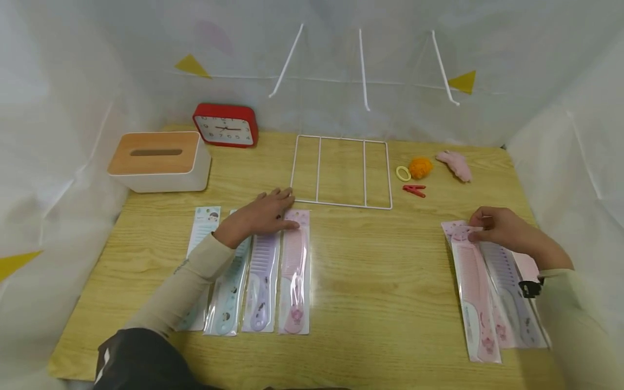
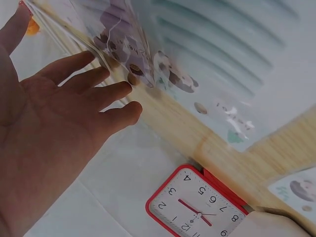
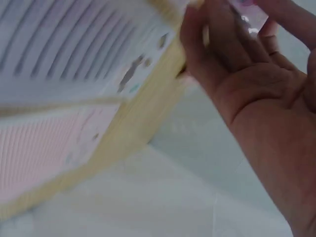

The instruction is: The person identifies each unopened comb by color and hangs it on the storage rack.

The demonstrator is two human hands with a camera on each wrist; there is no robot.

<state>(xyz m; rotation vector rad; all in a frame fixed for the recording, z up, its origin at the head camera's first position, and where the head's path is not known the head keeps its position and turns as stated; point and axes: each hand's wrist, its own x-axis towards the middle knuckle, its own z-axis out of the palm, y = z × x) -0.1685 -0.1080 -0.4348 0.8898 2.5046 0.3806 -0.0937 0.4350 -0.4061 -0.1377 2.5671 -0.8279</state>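
Note:
At the right of the head view, my right hand (image 1: 504, 233) pinches the top of a packaged pink comb (image 1: 475, 292) between thumb and fingers. Beneath that pack lie a packaged purple comb (image 1: 507, 281) and more pink packs, partly hidden. My left hand (image 1: 265, 213) reaches across the tops of a row of packaged combs, fingers spread and thumb over the top of a pink comb (image 1: 294, 271). Beside that one lie a purple comb (image 1: 262, 303) and two teal combs (image 1: 229, 298), partly covered by the left sleeve. In the left wrist view, the left hand (image 2: 64, 103) holds nothing.
A white wire frame (image 1: 341, 205) lies mid-table below three white hooks (image 1: 363, 70). At back left stand a tissue box (image 1: 161, 162) and red clock (image 1: 226, 125). Back right are a yellow ring (image 1: 397, 174), orange ball (image 1: 420, 168), red clip (image 1: 414, 188) and pink plush (image 1: 455, 165).

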